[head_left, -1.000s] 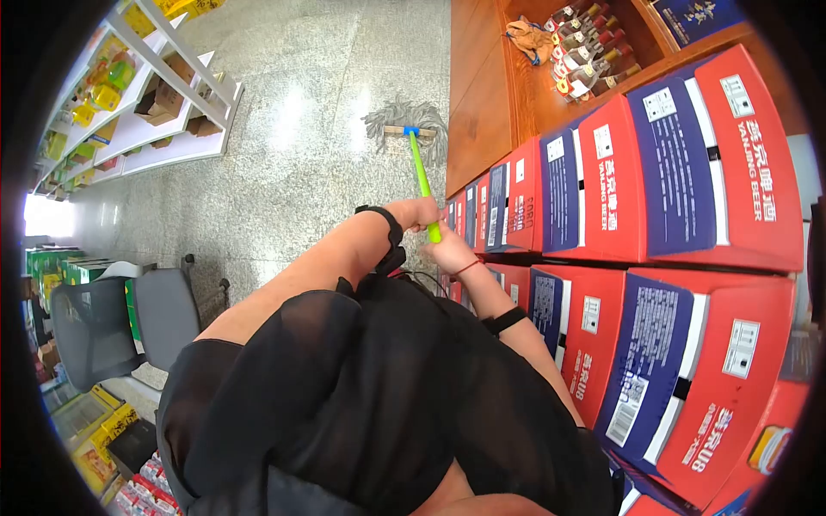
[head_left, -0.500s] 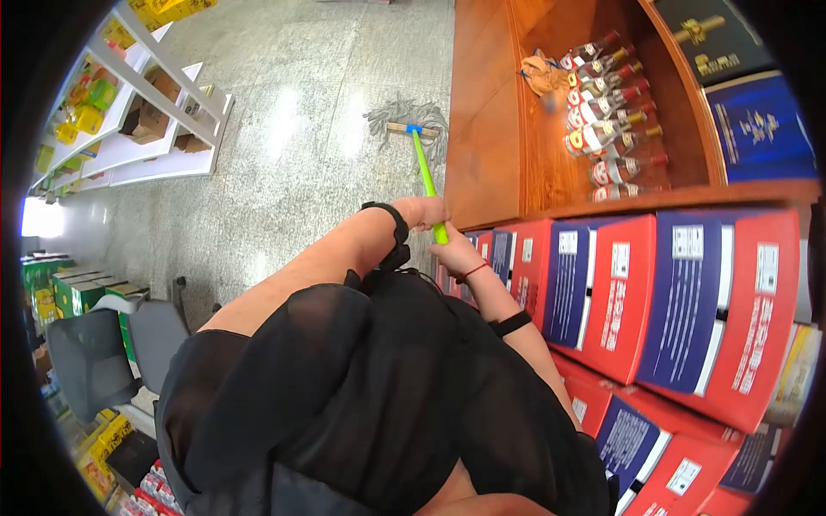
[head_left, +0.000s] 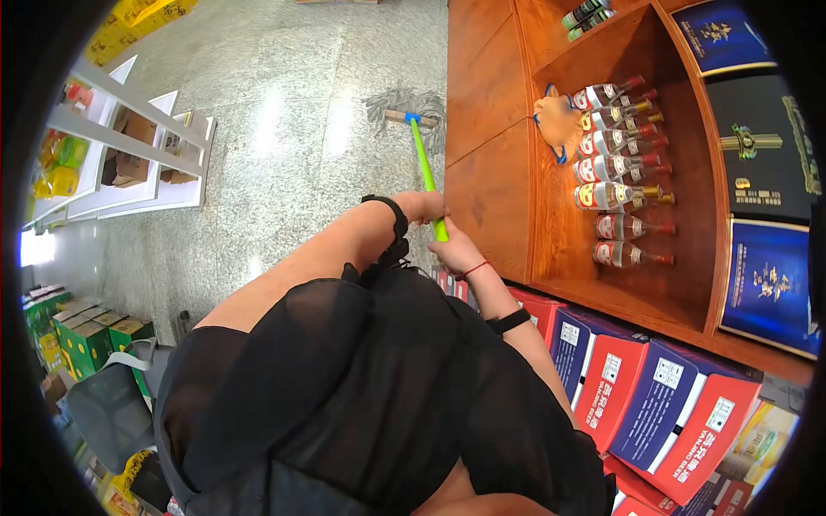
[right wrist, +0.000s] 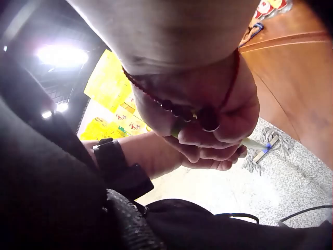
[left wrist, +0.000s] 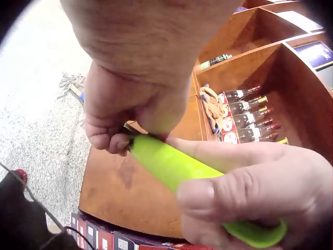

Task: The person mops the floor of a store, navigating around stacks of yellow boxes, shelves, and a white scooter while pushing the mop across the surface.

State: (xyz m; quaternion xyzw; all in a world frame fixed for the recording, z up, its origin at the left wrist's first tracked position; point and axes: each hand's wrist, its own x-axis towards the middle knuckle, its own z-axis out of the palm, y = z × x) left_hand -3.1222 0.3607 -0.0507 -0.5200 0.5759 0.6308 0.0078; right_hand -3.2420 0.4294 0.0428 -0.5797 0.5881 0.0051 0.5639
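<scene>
A mop with a green handle, a blue joint and a wooden bar lies with its grey strands spread on the speckled floor, close to the cabinet's base. My left hand grips the handle near its upper end, fingers curled round it. Just behind it, my right hand holds the handle's end; in the left wrist view its thumb lies along the green grip. In the right wrist view, the right hand overlaps the left hand, and the mop head shows beyond.
A wooden cabinet runs along the right, with several bottles and an orange-brown cloth in its open shelf. Stacked red and blue beer boxes stand near my right arm. White shelving and an office chair are on the left.
The view has moved forward along the cabinet: the bottle shelf is nearer, and the beer boxes and chair have slid back. Both hands keep their grip, with the mop head still ahead.
</scene>
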